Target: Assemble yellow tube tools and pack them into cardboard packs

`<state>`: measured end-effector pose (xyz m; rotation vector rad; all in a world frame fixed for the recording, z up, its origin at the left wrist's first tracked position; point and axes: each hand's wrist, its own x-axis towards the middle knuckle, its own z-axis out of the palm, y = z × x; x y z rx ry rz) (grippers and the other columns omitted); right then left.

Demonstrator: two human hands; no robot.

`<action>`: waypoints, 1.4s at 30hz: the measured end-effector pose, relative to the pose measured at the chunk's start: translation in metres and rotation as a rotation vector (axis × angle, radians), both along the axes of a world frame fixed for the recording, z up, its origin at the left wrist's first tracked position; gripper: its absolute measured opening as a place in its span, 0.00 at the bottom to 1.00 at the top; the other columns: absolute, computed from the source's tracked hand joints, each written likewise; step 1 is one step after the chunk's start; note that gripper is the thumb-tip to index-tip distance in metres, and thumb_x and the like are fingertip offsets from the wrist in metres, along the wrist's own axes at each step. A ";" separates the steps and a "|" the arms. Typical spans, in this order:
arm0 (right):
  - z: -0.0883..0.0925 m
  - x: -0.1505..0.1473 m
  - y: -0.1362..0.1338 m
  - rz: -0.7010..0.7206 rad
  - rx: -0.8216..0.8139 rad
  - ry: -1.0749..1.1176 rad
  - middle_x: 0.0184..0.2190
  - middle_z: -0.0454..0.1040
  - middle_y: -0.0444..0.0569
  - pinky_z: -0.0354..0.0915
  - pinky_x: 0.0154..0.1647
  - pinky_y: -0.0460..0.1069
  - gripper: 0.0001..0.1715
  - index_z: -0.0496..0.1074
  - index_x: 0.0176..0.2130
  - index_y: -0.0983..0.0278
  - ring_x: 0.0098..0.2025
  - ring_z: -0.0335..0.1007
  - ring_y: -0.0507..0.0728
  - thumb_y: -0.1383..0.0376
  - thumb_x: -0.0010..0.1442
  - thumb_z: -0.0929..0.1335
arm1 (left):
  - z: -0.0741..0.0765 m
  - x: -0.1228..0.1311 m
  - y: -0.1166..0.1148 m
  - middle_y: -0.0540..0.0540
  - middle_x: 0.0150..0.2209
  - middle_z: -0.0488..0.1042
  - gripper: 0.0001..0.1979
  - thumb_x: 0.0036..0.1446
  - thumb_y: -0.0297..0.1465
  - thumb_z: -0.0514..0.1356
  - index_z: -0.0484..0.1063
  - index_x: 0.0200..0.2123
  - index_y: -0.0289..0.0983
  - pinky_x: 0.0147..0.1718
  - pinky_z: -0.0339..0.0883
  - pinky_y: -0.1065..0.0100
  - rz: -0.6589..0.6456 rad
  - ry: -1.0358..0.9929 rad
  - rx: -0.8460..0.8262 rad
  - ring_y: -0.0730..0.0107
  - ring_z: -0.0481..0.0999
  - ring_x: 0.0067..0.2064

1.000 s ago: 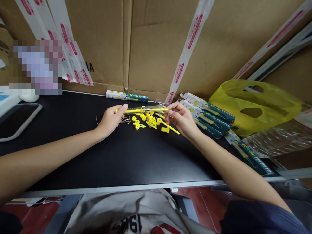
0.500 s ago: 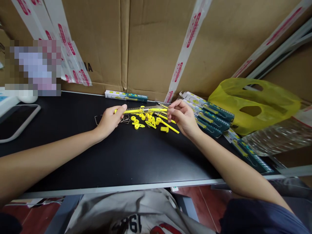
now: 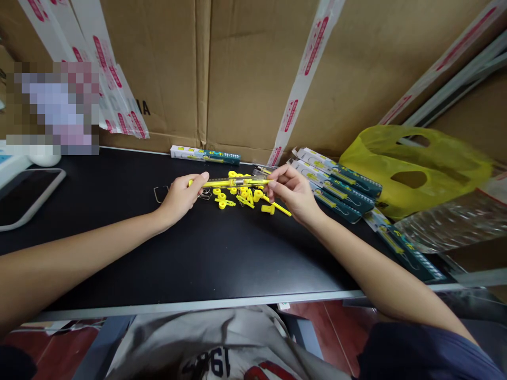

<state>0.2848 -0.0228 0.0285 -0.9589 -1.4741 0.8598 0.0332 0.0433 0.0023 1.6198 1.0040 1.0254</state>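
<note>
A long yellow and clear pen-like tool (image 3: pixel 232 182) is held level between both hands above the black table (image 3: pixel 198 253). My left hand (image 3: pixel 182 196) pinches its left end. My right hand (image 3: pixel 293 193) pinches its right end with thumb and fingers closed. Right under the tool lies a small heap of yellow plastic parts (image 3: pixel 241 197), with a thin yellow rod (image 3: pixel 280 208) at its right side. Small metal springs or clips (image 3: pixel 205 196) lie beside my left hand.
Packaged tools in green and white cards (image 3: pixel 336 187) fan out at the right, one more pack (image 3: pixel 206 155) by the cardboard wall. A yellow plastic bag (image 3: pixel 415 171) and clear bags (image 3: pixel 447 224) fill the far right. A white-edged tablet (image 3: pixel 24 195) lies at the left.
The tool has sunk a little toward the heap of yellow parts, and my right hand's fingers have shifted on its right end. My left hand has barely moved.
</note>
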 end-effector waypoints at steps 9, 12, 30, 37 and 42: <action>0.001 -0.002 -0.001 0.042 -0.077 0.063 0.26 0.72 0.41 0.69 0.24 0.45 0.18 0.66 0.33 0.62 0.23 0.68 0.48 0.59 0.49 0.76 | 0.000 0.000 -0.001 0.58 0.15 0.51 0.19 0.60 0.42 0.53 0.57 0.21 0.38 0.12 0.42 0.77 -0.016 -0.027 -0.028 0.82 0.48 0.14; -0.001 0.001 0.001 0.055 -0.093 0.068 0.26 0.74 0.43 0.71 0.24 0.46 0.17 0.69 0.34 0.63 0.22 0.69 0.48 0.59 0.48 0.76 | 0.000 0.000 -0.001 0.58 0.14 0.51 0.19 0.61 0.41 0.53 0.58 0.21 0.38 0.12 0.42 0.77 -0.026 -0.039 -0.040 0.82 0.48 0.14; 0.008 -0.001 -0.004 0.137 -0.072 0.042 0.25 0.72 0.40 0.66 0.24 0.44 0.22 0.62 0.40 0.61 0.22 0.66 0.48 0.58 0.52 0.74 | 0.011 0.004 -0.015 0.60 0.14 0.47 0.20 0.64 0.41 0.52 0.61 0.23 0.36 0.11 0.38 0.79 -0.108 -0.179 -0.246 0.84 0.44 0.14; 0.020 0.018 -0.008 0.105 -0.057 -0.614 0.33 0.69 0.44 0.60 0.24 0.45 0.15 0.60 0.41 0.61 0.26 0.63 0.50 0.62 0.55 0.68 | 0.013 -0.012 -0.021 0.60 0.14 0.47 0.19 0.65 0.39 0.51 0.61 0.23 0.35 0.11 0.39 0.80 -0.072 -0.181 -0.259 0.85 0.44 0.14; 0.021 0.023 -0.015 -0.071 0.010 -1.341 0.39 0.70 0.49 0.58 0.30 0.48 0.16 0.65 0.40 0.62 0.35 0.68 0.57 0.61 0.52 0.71 | 0.015 -0.015 -0.024 0.59 0.14 0.48 0.19 0.65 0.38 0.52 0.62 0.23 0.35 0.11 0.40 0.80 -0.070 -0.162 -0.223 0.85 0.45 0.14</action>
